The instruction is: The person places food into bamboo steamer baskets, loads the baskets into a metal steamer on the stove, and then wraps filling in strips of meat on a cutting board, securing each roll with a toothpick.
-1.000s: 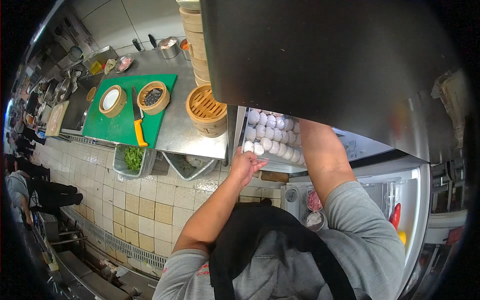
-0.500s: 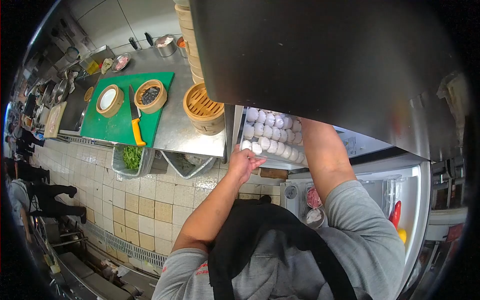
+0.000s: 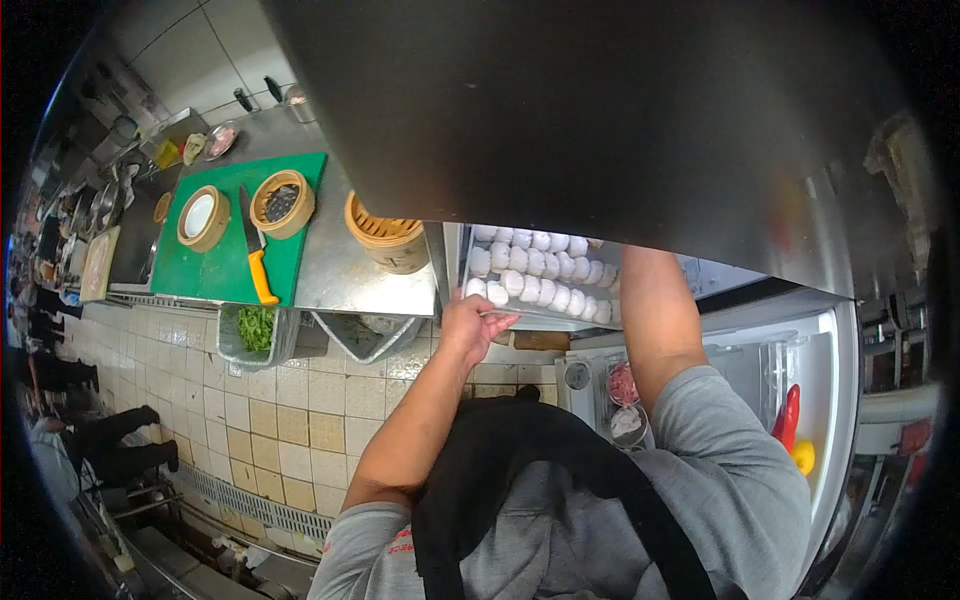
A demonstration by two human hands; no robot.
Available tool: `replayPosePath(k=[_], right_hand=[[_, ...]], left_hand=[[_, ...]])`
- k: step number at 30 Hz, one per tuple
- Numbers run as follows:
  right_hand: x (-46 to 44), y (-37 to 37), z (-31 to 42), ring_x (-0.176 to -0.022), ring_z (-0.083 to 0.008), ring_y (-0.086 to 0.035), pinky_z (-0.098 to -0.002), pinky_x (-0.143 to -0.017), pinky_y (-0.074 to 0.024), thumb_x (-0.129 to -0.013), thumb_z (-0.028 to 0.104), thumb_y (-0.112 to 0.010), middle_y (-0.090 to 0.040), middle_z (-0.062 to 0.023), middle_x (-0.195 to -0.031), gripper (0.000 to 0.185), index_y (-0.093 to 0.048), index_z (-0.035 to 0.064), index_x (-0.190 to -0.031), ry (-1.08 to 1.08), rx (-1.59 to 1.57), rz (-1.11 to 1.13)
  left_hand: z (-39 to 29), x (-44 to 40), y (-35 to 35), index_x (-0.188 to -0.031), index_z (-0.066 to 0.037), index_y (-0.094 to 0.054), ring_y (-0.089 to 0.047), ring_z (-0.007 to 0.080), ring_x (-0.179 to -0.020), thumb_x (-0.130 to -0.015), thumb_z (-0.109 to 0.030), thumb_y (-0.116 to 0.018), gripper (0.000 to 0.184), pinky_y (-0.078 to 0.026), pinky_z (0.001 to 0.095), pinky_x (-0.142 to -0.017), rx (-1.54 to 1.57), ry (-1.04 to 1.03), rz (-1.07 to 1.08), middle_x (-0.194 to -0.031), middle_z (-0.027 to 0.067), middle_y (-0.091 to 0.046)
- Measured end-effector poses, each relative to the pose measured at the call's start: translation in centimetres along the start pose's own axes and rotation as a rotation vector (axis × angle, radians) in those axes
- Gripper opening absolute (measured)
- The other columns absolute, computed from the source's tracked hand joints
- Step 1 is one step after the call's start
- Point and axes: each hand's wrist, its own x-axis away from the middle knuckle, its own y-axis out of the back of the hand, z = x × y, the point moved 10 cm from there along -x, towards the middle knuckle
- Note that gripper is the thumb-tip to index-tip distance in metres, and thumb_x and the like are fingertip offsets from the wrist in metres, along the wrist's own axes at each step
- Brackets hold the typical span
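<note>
Rows of white round buns [image 3: 538,263] lie on a tray [image 3: 545,322] at the open fridge. At the tray's near left corner is my left hand [image 3: 470,325], gripping the edge with its thumb and fingers. My right forearm reaches in at the tray's right side, and the hand itself is hidden behind the dark fridge panel [image 3: 600,110]. Left of the fridge, a slatted bamboo steamer [image 3: 388,238] stands on the steel counter [image 3: 345,275].
A green board [image 3: 225,275] bears two bamboo baskets [image 3: 283,203] and a yellow-handled knife [image 3: 262,277]. Below the counter are bins, one holding greens [image 3: 256,328]. The open fridge door [image 3: 822,345] stands at right. People are at far left.
The view has shifted, and the dark panel now covers more of the counter's back and the steamers. The tray and my left hand sit slightly further left in view, the left hand still at the corner.
</note>
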Motion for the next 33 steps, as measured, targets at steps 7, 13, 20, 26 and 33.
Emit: replayPosePath(k=[7, 13, 20, 26, 33], right_hand=[[0.3, 5.0, -6.3, -0.123, -0.0298, -0.052, -0.0428, -0.103, -0.0406, -0.094, 0.038, -0.058, -0.054, -0.0159, -0.137, 0.053, -0.053, 0.0054, -0.135, -0.08, 0.172, -0.099], [2.1, 0.2, -3.7, -0.123, -0.0295, -0.053, -0.0428, -0.103, -0.0411, -0.094, 0.038, -0.059, -0.055, -0.0157, -0.137, 0.053, -0.053, 0.0053, -0.135, 0.145, 0.281, 0.056], [2.5, -1.8, -0.7, -0.131, -0.0335, -0.043, -0.0456, -0.11, -0.0323, -0.097, 0.039, -0.054, -0.045, -0.0197, -0.143, 0.056, -0.046, 0.0044, -0.141, 0.224, 0.413, 0.341], [1.8, -2.6, -1.5, -0.114, -0.0325, -0.059, -0.0454, -0.098, -0.0461, -0.09, 0.021, -0.058, -0.062, -0.0146, -0.126, 0.035, -0.063, 0.0173, -0.125, 0.293, 0.609, 0.258], [1.3, 0.0, -1.0, -0.113, -0.0344, -0.059, -0.0456, -0.097, -0.0458, -0.089, 0.029, -0.063, -0.062, -0.0163, -0.124, 0.039, -0.063, 0.0132, -0.125, 0.254, 0.363, 0.059]], left_hand=[[-0.3, 0.1, -0.5, -0.136, 0.0, -0.021, -0.064, 0.046, -0.092, -0.082, 0.005, -0.041, 0.058, -0.06, 0.0509, -0.079, 0.028, 0.032, 0.01, -0.115, 0.0284, -0.05], [-0.8, 0.4, -0.7, -0.118, 0.006, -0.031, -0.062, 0.051, -0.094, -0.082, 0.004, -0.041, 0.037, -0.06, 0.0522, -0.082, 0.013, -0.002, -0.007, -0.115, 0.0302, -0.049], [-1.4, 1.8, -1.8, -0.104, 0.012, -0.036, -0.057, 0.0548, -0.104, -0.084, 0.001, -0.04, 0.023, -0.058, 0.0573, -0.088, 0.053, -0.021, -0.035, -0.121, 0.0355, -0.044], [-0.6, 1.0, -1.1, -0.119, 0.005, -0.028, -0.059, 0.0548, -0.096, -0.082, 0.003, -0.043, 0.04, -0.059, 0.057, -0.083, 0.179, 0.004, 0.0, -0.12, 0.0327, -0.042], [-0.5, 0.5, -1.6, -0.113, 0.007, -0.032, -0.059, 0.0546, -0.097, -0.083, 0.002, -0.043, 0.032, -0.059, 0.0566, -0.084, 0.221, 0.024, 0.009, -0.118, 0.0322, -0.043]])
